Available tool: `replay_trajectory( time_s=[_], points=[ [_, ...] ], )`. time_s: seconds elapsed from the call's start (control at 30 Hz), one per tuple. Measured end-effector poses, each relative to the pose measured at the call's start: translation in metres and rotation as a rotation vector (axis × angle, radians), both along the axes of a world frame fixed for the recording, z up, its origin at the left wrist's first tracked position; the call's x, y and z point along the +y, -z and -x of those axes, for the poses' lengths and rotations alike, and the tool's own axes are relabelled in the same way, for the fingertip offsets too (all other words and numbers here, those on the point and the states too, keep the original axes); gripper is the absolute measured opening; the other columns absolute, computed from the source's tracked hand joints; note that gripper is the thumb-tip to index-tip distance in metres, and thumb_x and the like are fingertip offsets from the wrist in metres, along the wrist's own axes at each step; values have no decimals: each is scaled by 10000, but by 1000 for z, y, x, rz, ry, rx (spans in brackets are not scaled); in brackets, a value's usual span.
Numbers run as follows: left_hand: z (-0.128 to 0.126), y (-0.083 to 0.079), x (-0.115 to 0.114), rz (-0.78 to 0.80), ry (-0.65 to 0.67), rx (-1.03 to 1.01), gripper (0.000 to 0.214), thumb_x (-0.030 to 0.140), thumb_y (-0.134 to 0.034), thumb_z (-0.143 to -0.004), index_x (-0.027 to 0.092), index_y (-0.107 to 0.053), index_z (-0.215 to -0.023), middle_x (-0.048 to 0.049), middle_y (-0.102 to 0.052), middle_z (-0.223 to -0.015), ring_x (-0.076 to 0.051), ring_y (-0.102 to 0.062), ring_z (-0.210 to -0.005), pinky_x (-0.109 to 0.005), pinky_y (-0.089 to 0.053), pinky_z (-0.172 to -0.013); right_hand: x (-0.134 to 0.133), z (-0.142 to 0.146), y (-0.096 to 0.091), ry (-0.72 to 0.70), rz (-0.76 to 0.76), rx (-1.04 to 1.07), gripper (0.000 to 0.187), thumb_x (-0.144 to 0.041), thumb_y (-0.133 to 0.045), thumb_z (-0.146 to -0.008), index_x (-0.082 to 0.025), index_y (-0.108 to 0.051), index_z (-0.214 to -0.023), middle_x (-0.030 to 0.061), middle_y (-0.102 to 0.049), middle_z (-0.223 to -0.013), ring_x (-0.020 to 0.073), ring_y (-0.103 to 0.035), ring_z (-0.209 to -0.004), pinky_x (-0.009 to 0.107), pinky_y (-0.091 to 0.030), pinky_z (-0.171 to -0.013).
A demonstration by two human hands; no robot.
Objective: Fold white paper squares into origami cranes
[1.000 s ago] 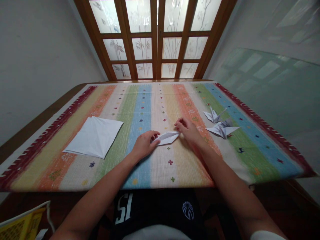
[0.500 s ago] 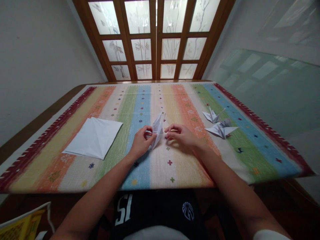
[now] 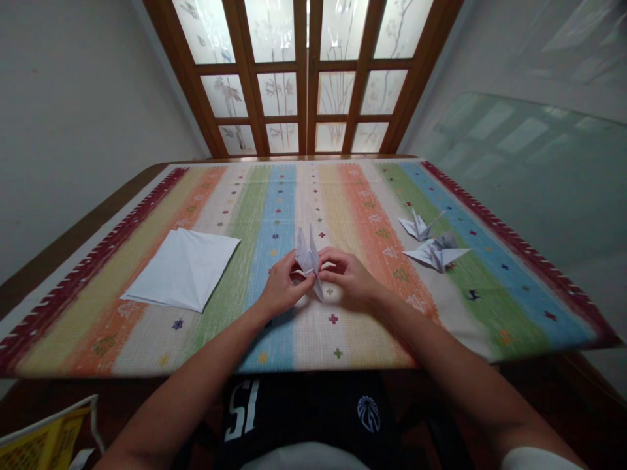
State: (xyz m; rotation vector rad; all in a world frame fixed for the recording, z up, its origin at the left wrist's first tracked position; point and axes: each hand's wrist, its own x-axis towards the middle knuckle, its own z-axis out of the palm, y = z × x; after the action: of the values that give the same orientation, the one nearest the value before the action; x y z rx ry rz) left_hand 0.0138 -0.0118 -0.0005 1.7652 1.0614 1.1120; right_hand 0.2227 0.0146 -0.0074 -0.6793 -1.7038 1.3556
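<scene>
A striped, multicoloured fabric cloth [image 3: 313,339] is spread, with white paper sheets [image 3: 181,271] laid at left and two winged, folded white paper birds [image 3: 435,254] at right. By the left hand [image 3: 284,285], thumb and fingers pinched, and the right hand [image 3: 351,274], fingertips close together, a pointed piece of folded white paper [image 3: 306,256] is held roughly upright above the cloth's middle.

The left forearm [image 3: 210,359] and the right forearm [image 3: 434,336] are stretched forward and angled inward. The left grip [image 3: 283,285] is curled, with its thumb bent in toward the fingers. The right grip [image 3: 351,274] is turned inward, its thumb and forefinger pinched together, and is held close beside the left.
</scene>
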Motion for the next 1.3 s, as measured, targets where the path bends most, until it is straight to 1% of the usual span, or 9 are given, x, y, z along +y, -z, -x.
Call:
replay_trajectory(
  time_s=[0.1, 0.23, 0.47, 0.67, 0.8, 0.97, 1.07, 1.17, 1.3],
  points=[
    [0, 0, 0, -3, -1, 5, 268, 368, -770, -903, 174, -652, -1045, -66, -726, -998, -186, -726, -863, -283, -614, -735, -2, 1, -2, 30, 4, 10, 381, -579, -919, -811, -242, -758, -890, 64, -664, -1105, 221, -673, -1053, 355, -612, -870],
    [1, 0, -1, 11, 14, -1, 295, 381, -757, -910, 180, -654, -1100, -70, -729, -1017, -182, -719, -856, -253, -594, -678, -2, 0, -2, 84, -24, 10, 343, -581, -852, -882, -248, -773, -879, 77, -686, -1129, 231, -674, -1096, 373, -610, -901],
    [3, 1, -1, 26, 50, -19, 303, 393, -740, -911, 180, -655, -1110, -76, -726, -1042, -185, -719, -861, -248, -594, -665, 3, -1, 5, 124, 86, 63, 351, -539, -898, -824, -242, -775, -966, 47, -753, -992, 208, -718, -920, 369, -608, -869],
    [3, 1, -1, 65, 72, -66, 370, 488, -714, -948, 177, -676, -1145, -84, -761, -1043, -196, -739, -852, -296, -627, -726, 6, -1, 4, 114, 44, 50, 328, -570, -874, -832, -253, -819, -900, 74, -779, -1107, 233, -719, -1057, 401, -579, -966],
    [4, -2, 0, 65, 72, -71, 373, 534, -669, -988, 174, -702, -1077, -72, -779, -981, -196, -744, -809, -301, -614, -714, 6, -2, 3, 109, 105, 38, 378, -567, -903, -804, -237, -768, -929, 51, -763, -982, 212, -716, -926, 384, -596, -895],
    [4, 1, 4, 102, 33, -66, 324, 497, -677, -991, 177, -697, -944, -56, -767, -885, -197, -751, -773, -305, -612, -716, 2, 1, 4, 251, 49, 80, 457, -528, -953, -759, -268, -613, -921, 14, -685, -967, 182, -663, -850, 303, -598, -739],
    [4, 5, 5, 136, -13, -143, 369, 445, -738, -947, 192, -674, -1208, -38, -746, -952, -156, -735, -710, -266, -593, -661, -2, 1, 3, 241, -72, -21, 269, -462, -839, -899, -258, -663, -899, 31, -699, -968, 195, -671, -895, 319, -599, -776],
    [4, 5, 6, 144, -99, -212, 698, 368, -788, -899, 275, -477, -1517, -8, -716, -1019, -108, -706, -653, -221, -567, -619, -5, -2, -1, 208, -196, -126, 108, -327, -695, -990, -254, -775, -995, 62, -752, -1036, 215, -706, -985, 370, -614, -871],
    [6, 2, 6, 143, -92, -178, 291, 365, -762, -908, 215, -644, -1128, -13, -725, -978, -114, -714, -665, -227, -581, -635, -4, -5, -3, 146, -216, -141, 219, -252, -709, -943, -267, -809, -1138, 85, -771, -1187, 234, -733, -1084, 411, -650, -934]
  ],
)
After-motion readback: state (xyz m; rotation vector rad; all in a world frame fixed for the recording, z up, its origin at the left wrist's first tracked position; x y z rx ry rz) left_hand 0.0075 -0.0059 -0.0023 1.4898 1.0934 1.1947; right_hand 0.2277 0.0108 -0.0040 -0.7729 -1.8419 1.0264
